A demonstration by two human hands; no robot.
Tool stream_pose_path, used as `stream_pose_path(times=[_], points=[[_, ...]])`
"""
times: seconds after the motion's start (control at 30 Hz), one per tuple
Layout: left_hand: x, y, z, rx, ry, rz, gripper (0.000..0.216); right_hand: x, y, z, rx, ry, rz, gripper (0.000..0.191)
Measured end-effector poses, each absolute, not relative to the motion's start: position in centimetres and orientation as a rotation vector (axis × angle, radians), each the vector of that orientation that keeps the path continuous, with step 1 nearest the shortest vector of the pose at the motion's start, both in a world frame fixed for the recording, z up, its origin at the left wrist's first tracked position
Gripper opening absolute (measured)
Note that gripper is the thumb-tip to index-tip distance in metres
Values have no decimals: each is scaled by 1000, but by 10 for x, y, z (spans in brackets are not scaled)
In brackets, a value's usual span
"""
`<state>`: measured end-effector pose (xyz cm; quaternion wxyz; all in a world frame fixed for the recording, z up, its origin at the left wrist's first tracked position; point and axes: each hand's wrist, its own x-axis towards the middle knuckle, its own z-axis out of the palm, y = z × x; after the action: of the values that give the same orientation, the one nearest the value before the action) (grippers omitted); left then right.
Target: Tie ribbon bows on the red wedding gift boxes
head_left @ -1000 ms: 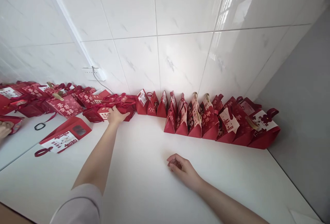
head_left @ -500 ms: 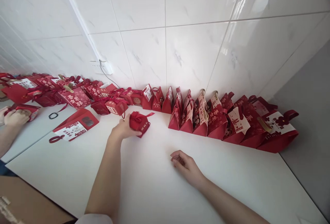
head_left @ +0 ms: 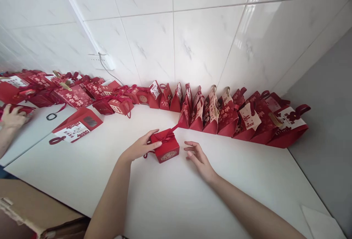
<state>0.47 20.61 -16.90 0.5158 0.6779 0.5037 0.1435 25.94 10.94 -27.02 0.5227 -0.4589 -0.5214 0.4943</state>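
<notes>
A small red gift box (head_left: 167,150) with a ribbon bow on its lid and a round printed emblem on its front sits on the white table (head_left: 165,202). My left hand (head_left: 141,146) grips it from the left, thumb lying over the top; its far fingers are partly hidden behind the box. Just right of the box, a small gap away, my right hand (head_left: 199,160) hovers with fingers apart and nothing in it.
Triangular red gift boxes (head_left: 220,118) stand in rows along the tiled wall at right. More red boxes (head_left: 118,104) crowd the left. A larger red box (head_left: 78,125) lies nearer. Another person's hand (head_left: 13,118) holds a red item. A cardboard box (head_left: 33,204) is below the table edge.
My left hand has brought the red gift box nearer and to the right, its emblem side now facing me. My right hand's fingers have spread beside it. The view has tilted slightly down.
</notes>
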Motion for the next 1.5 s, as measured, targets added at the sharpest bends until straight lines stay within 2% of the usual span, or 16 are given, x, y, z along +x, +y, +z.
stream_pose_path(times=[0.07, 0.17, 0.33, 0.5, 0.6, 0.77, 0.83, 0.93, 1.0, 1.13, 1.23, 1.37, 1.43, 1.5], points=[[9, 202, -176, 1578, 1074, 409, 77, 260, 109, -269, -1057, -1247, 1183, 35], [12, 201, -179, 1605, 1077, 528, 56, 262, 107, -265, -1010, -1263, 1161, 33], [12, 203, -179, 1693, 1130, 554, 43, 270, 111, -253, -1054, -1462, 901, 50], [8, 201, -174, 1739, 1069, 328, 52, 278, 122, -231, -1281, -1439, 629, 27], [10, 199, -175, 1733, 998, 285, 52, 281, 119, -206, -1320, -1575, 727, 21], [30, 194, -184, 1948, 1171, 974, 25, 274, 105, -165, -1306, -1826, 775, 28], [37, 192, -187, 2095, 1140, 996, 36, 269, 101, -156, -1371, -1855, 1010, 31], [40, 191, -188, 2195, 1116, 869, 19, 263, 100, -155, -1376, -1816, 1546, 29], [39, 191, -187, 2204, 1137, 865, 13, 263, 102, -158, -1348, -1756, 1719, 27], [30, 192, -180, 2090, 1178, 776, 24, 273, 113, -165, -1310, -1596, 1770, 36], [18, 194, -172, 1914, 1047, 483, 37, 286, 123, -167, -1323, -1489, 1740, 41], [5, 199, -166, 1786, 665, 39, 41, 300, 131, -168, -1284, -1516, 1664, 40], [7, 200, -169, 1781, 710, 145, 37, 303, 132, -169, -1264, -1542, 1638, 40], [16, 198, -176, 1808, 878, 491, 25, 305, 132, -170, -1280, -1547, 1627, 41]])
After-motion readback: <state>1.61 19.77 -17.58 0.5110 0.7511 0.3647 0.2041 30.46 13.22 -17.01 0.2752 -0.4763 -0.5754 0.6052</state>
